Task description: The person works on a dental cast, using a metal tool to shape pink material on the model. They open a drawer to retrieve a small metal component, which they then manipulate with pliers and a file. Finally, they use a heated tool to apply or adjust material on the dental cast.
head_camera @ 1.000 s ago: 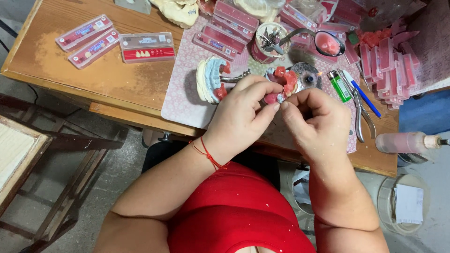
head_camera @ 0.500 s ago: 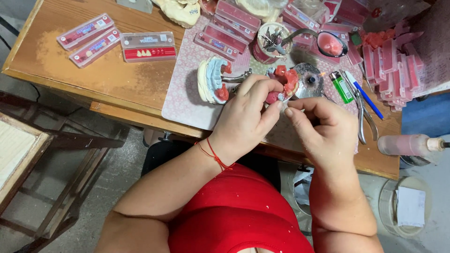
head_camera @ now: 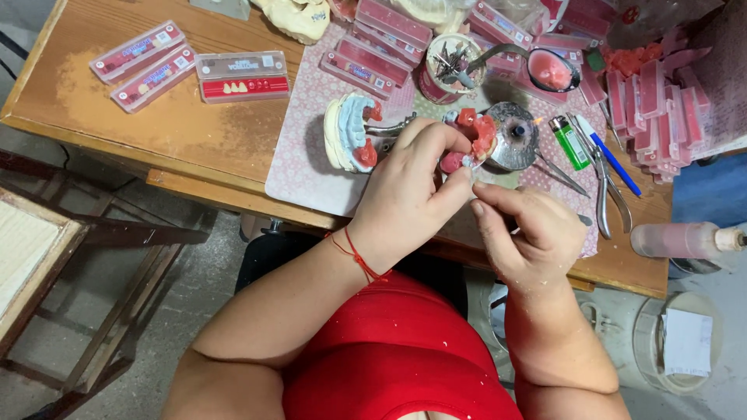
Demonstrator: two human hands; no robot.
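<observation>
Drawn slightly back from a second ago: right hand (head_camera: 529, 233), grip pinched on something too small to tell. Left hand (head_camera: 412, 194) clutching lumpy pink-and-red wax denture model (head_camera: 473, 136) above wooden worktop (head_camera: 171, 132).

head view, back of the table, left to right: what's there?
Flat pink tooth-card boxes → white dental cast with pink wax → tin of tools → round metal burner → green lighter → pliers → stacked pink boxes.
</observation>
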